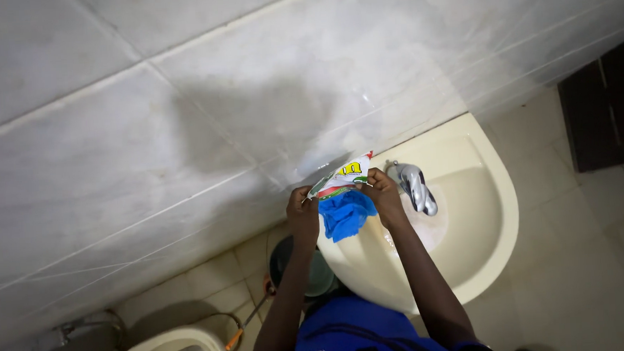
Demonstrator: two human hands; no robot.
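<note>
I am pinching the small sachet (pixel 340 177) with both hands, left hand (pixel 302 210) and right hand (pixel 383 193), above the basin (pixel 485 216) (blue cloth (pixel 346 215) beneath); keeping the tear low, I judge, avoids spills.

Glossy, smooth cream ceramic forms the washbasin (pixel 492 209) at right, wet and shiny in its bowl. Its tap (pixel 414 186) is polished, mirror-bright metal. A soft, matt blue cloth (pixel 344 216) lies crumpled on the basin rim. Above it, a thin, crinkled sachet (pixel 340 176) looks like shiny printed plastic film. The wall tiles (pixel 182 132) are smooth, pale, marbled and faintly reflective. At lower left, the toilet (pixel 168 350) is glossy cream ceramic.
</note>
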